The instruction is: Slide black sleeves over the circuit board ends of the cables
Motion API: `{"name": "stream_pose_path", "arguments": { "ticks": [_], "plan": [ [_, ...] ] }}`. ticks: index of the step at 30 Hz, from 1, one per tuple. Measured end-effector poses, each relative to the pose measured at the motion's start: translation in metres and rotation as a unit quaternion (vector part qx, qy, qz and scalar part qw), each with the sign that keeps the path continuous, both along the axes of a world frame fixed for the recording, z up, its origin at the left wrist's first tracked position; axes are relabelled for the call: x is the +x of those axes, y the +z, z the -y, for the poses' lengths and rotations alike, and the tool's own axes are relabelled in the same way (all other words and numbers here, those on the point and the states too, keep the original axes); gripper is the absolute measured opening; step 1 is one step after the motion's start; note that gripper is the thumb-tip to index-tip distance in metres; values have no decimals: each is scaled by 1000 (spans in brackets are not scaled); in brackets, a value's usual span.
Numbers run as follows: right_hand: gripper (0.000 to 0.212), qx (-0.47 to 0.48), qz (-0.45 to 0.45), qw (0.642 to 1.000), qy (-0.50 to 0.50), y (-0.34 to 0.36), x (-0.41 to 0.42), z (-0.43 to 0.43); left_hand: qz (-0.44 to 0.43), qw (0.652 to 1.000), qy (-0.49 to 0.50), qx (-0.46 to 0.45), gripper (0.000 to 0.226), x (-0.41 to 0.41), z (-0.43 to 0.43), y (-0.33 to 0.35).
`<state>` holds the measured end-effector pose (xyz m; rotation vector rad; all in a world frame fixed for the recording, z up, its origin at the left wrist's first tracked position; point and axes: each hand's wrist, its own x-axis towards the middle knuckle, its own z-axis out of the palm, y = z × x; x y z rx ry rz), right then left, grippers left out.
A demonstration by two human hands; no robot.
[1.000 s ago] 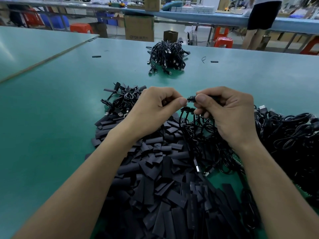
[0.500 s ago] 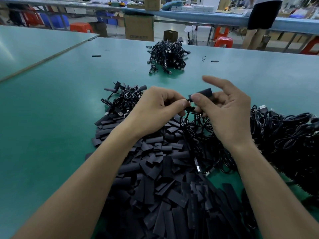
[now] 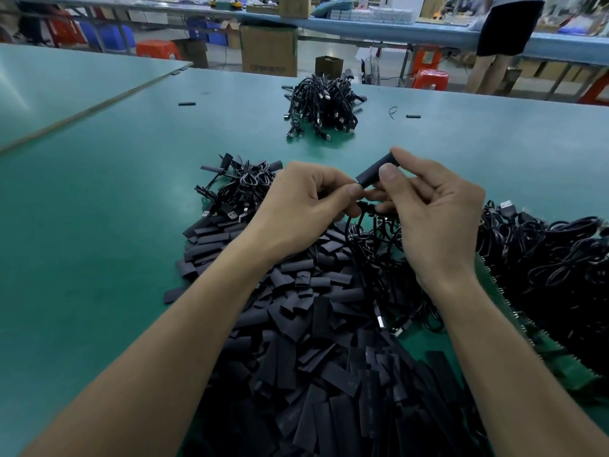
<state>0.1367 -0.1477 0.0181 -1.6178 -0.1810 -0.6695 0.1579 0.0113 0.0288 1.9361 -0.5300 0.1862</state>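
Observation:
My right hand (image 3: 431,216) pinches a black sleeve (image 3: 374,171) between thumb and forefinger, tilted up to the right. My left hand (image 3: 303,209) pinches the end of a black cable (image 3: 364,206) just below the sleeve's lower opening; the cable's circuit board end is hidden by my fingers. The cable loops down to a tangle (image 3: 379,255) under my hands. A big heap of loose black sleeves (image 3: 306,324) lies on the green table (image 3: 99,242) beneath my forearms.
A small bundle of cables (image 3: 237,189) lies left of my left hand, a larger pile (image 3: 321,107) further back, and a mass of cables (image 3: 553,265) at the right. Stray sleeves (image 3: 187,103) dot the far table. A person (image 3: 504,37) stands beyond the table.
My right hand has lifted the sleeve higher and tilted it up, its forefinger now curled onto the sleeve's far end. My left hand has stayed in place, pinching the cable end.

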Motion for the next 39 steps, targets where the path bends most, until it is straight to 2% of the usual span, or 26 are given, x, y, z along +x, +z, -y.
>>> {"name": "stream_pose_path", "arguments": {
  "ticks": [3, 7, 9, 11, 16, 18, 20, 22, 23, 25, 27, 30, 33, 34, 36, 38, 39],
  "plan": [
    [14, 15, -3, 1000, 9, 4, 0, 2, -2, 1000, -6, -6, 13, -1, 2, 2],
    [14, 34, -14, 999, 31, 10, -1, 5, -23, 999, -23, -4, 10, 1, 0, 1],
    [13, 55, -13, 998, 23, 13, -1, 7, -45, 998, -30, 34, 22, 4, -7, -2],
    [13, 87, -13, 996, 7, 17, -1, 11, -52, 992, -18, 117, 33, 8, -14, -4],
    [12, 134, -14, 991, -13, 22, -1, 17, -84, 985, -7, 148, 18, 12, -19, -4],
    [8, 103, -16, 994, -26, 21, -1, 16, -66, 986, 12, 155, 12, 14, -18, -4],
    [21, 31, -29, 998, -44, 18, 0, 17, -42, 992, 51, 105, 6, 18, -19, -4],
    [40, -93, -53, 993, -48, 16, 1, 18, -23, 992, 126, 17, 16, 25, -23, -6],
    [41, -162, -69, 984, -39, 15, 1, 19, -13, 985, 173, -15, 20, 28, -26, -7],
    [34, -279, -102, 955, -17, 11, 0, 18, 10, 965, 261, -32, 23, 37, -32, -10],
    [22, -348, -125, 929, -17, 8, -1, 16, 11, 949, 314, -23, 25, 48, -39, -12],
    [14, -357, -137, 924, -26, 5, 0, 16, -35, 940, 340, 13, 27, 66, -51, -18],
    [12, -343, -134, 929, -35, 4, 3, 18, -80, 937, 331, 82, 13, 72, -54, -21],
    [14, -340, -133, 930, -36, 3, 4, 19, -81, 936, 328, 99, 12, 71, -52, -21],
    [16, -339, -133, 931, -34, 3, 4, 19, -30, 937, 327, 121, 28, 63, -44, -20],
    [17, -339, -135, 930, -31, 2, 4, 19, 30, 956, 283, 68, 20, 50, -32, -15],
    [17, -334, -137, 932, -27, 2, 3, 19, 19, 976, 216, 13, 13, 42, -26, -11]
  ]
}}
